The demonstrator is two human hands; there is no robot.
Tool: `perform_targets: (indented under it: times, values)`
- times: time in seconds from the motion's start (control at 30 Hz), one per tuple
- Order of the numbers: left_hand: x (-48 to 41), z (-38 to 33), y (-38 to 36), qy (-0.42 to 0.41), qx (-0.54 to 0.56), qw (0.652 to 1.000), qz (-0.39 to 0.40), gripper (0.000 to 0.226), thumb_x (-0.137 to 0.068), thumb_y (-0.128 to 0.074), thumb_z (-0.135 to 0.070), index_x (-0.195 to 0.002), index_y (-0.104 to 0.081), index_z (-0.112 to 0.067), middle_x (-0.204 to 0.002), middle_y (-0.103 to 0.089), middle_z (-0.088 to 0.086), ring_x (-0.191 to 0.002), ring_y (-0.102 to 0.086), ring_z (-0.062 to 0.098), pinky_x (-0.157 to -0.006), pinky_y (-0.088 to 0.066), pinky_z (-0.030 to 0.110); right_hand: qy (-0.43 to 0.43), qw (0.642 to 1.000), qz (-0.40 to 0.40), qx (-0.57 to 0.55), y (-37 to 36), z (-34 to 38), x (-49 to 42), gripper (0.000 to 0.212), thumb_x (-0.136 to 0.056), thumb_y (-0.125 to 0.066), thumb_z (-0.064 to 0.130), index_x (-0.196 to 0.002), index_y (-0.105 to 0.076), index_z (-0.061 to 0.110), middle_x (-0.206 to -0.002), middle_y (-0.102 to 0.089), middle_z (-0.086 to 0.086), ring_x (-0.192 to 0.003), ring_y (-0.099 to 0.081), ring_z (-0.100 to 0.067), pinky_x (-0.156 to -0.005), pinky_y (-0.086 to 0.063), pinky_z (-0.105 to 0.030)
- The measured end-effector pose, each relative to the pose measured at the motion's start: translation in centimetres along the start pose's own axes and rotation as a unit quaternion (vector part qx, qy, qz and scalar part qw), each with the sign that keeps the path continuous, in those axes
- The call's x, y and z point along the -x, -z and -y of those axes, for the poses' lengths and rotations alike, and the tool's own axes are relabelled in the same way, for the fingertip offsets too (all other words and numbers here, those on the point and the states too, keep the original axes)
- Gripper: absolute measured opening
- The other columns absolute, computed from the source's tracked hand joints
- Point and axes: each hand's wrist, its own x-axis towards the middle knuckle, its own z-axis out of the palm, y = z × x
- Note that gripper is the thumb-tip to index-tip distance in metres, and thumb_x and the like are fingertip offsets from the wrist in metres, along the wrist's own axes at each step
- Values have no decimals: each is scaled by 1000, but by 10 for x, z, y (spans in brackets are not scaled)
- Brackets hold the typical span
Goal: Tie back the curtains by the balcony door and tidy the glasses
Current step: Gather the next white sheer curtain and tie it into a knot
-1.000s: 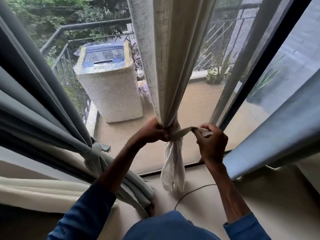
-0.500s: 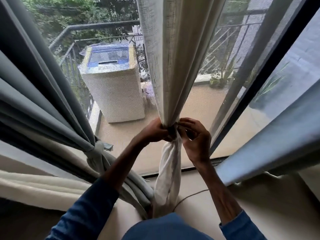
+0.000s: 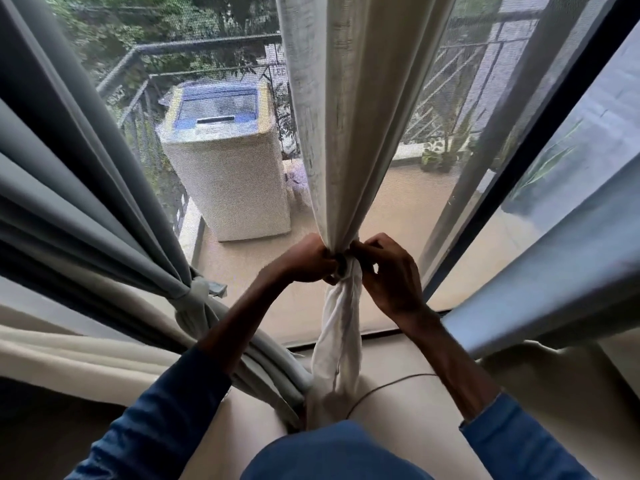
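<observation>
Slack is the worry: if either grip eases before the knot [image 3: 343, 268] is snug, the bunched cream curtain [image 3: 341, 140] could fall loose, and a hard tug might strain it where it hangs, out of view above. Left hand [image 3: 304, 261] and right hand [image 3: 391, 275] both pinch the gathered waist, fingers curled; the curtain hangs straight down between them, its tail reaching the floor [image 3: 415, 427] below.
</observation>
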Motion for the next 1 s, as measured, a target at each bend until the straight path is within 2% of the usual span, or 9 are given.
perform_targets:
  times: [0.17, 0.27, 0.33, 0.43, 0.57, 0.67, 0.77, 0.87, 1.0]
  values:
    - [4, -3, 0, -2, 45, 998, 42, 27, -83, -46, 16, -100, -65, 5, -87, -65, 16, -81, -70, 31, -75, -60, 49, 26, 995, 59, 77, 7, 4, 2, 40, -88, -38, 42, -115, -66, 35, -80, -57, -2, -64, -61, -32, -50, -50, -40]
    - [8, -3, 3, -14, 83, 995, 58, 28, -83, -46, 15, -100, -65, 5, -81, -66, 10, -76, -70, 23, -76, -59, 52, 30, 992, 79, 99, 13, 8, 2, 42, -84, -36, 48, -103, -69, 29, -73, -63, -3, -65, -64, -37, -50, -50, -39]
    - [11, -2, 5, -30, 104, 993, 56, 27, -79, -48, 6, -101, -65, 2, -83, -68, 11, -77, -71, 22, -75, -60, 52, 30, 985, 110, 129, 14, 7, 1, 39, -82, -44, 50, -104, -68, 29, -76, -70, -6, -71, -66, -38, -53, -47, -35]
    - [15, 0, 6, -65, 124, 988, 62, 31, -79, -47, -3, -103, -66, -3, -89, -70, 15, -88, -70, 34, -77, -60, 51, 37, 965, 164, 200, 18, 8, -2, 36, -79, -60, 42, -113, -67, 31, -85, -72, -9, -80, -67, -37, -60, -39, -33]
    - [14, -4, -3, -70, 140, 985, 74, 24, -85, -46, -6, -97, -66, -4, -76, -74, -2, -76, -73, 19, -71, -62, 37, 47, 955, 202, 214, 30, 8, -7, 32, -76, -67, 37, -105, -69, 22, -86, -70, -10, -80, -67, -37, -63, -42, -34]
    - [10, -1, -3, -70, 136, 986, 70, 21, -94, -45, 3, -101, -65, 4, -75, -74, 0, -75, -73, 17, -70, -62, 34, 53, 957, 192, 213, 28, 0, -1, 40, -82, -61, 40, -120, -64, 29, -89, -70, -4, -82, -67, -33, -63, -46, -34]
    - [8, 3, 7, -43, 134, 989, 48, 18, -92, -49, 3, -96, -66, 7, -75, -73, 9, -74, -73, 25, -71, -62, 45, 60, 967, 177, 173, 18, -10, 19, 62, -87, -56, 41, -146, -39, 39, -93, -66, 1, -79, -67, -30, -61, -52, -39]
    - [7, 3, 14, -37, 93, 995, 15, 26, -81, -53, -7, -93, -66, 11, -80, -71, 22, -76, -72, 34, -69, -60, 54, 45, 968, 192, 157, 10, -13, 28, 75, -90, -52, 44, -155, -17, 43, -96, -68, -2, -84, -67, -34, -64, -52, -42]
    - [8, 2, 11, -52, 33, 998, 15, 35, -79, -51, -13, -97, -67, 12, -87, -70, 26, -80, -71, 38, -70, -59, 56, 42, 944, 227, 236, 11, -2, 7, 73, -95, -56, 44, -157, -20, 35, -107, -67, -14, -98, -64, -39, -71, -40, -37]
